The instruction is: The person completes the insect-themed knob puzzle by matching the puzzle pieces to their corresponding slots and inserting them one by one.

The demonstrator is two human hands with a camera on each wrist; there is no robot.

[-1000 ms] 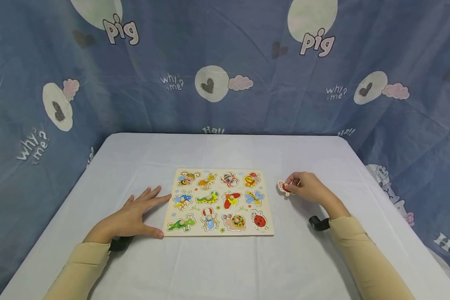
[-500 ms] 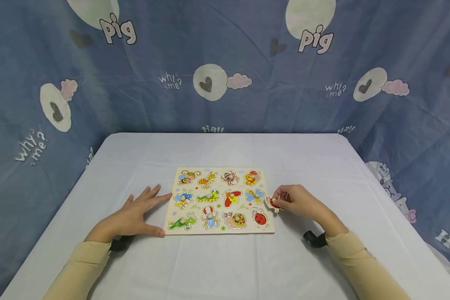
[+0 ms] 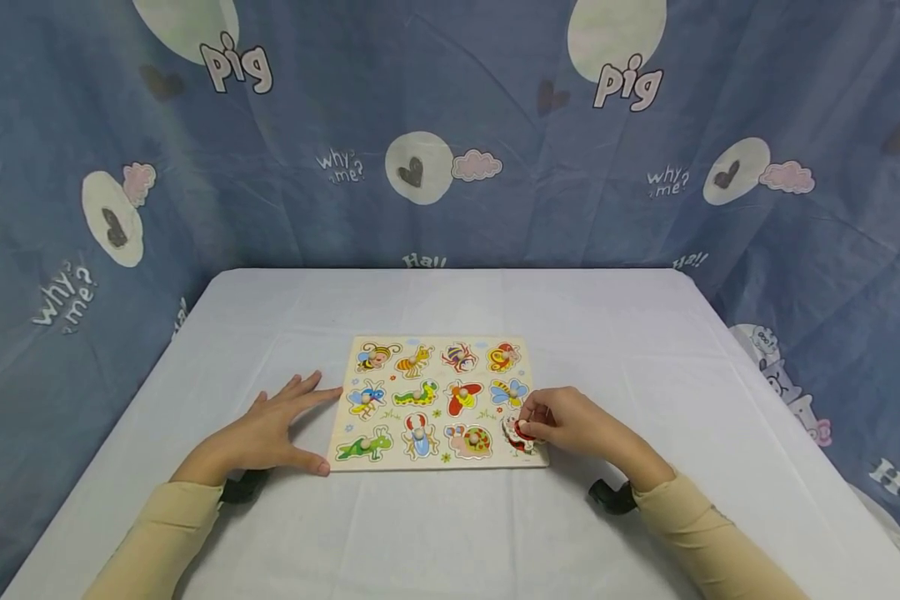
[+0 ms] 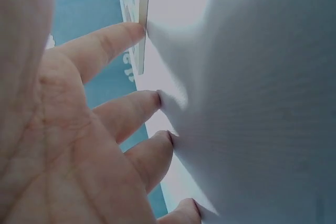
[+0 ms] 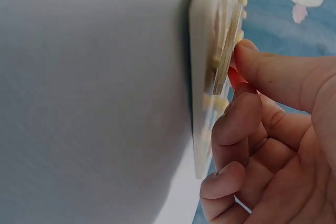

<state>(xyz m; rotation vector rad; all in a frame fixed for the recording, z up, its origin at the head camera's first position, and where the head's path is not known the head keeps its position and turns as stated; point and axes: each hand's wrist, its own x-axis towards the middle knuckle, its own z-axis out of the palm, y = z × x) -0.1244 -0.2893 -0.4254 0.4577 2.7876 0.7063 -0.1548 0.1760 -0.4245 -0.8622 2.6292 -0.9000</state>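
Note:
A wooden knob puzzle board (image 3: 435,465) with insect pictures lies on the table. My right hand (image 3: 581,429) pinches a red ladybug puzzle piece (image 3: 512,432) between thumb and forefinger. It holds the piece over the printed ladybug in the board's lower right corner. From the right wrist view, the piece (image 5: 226,56) appears edge-on, close along the board's face, its slot hidden behind it. My left hand (image 3: 266,429) lies with fingers spread at the board's left side. One finger (image 4: 113,40) touches the board's edge; other fingertips rest on the cloth.
Other knobbed pieces sit in the board, such as the snail (image 3: 468,442), the green grasshopper (image 3: 363,446) and the spider (image 3: 459,358). A white cloth covers the table (image 3: 435,542). A blue printed curtain (image 3: 285,200) hangs behind and at the sides.
My right hand has carried the ladybug piece left and toward me, from the cloth beside the board to over its lower right corner. The left hand has stayed in place.

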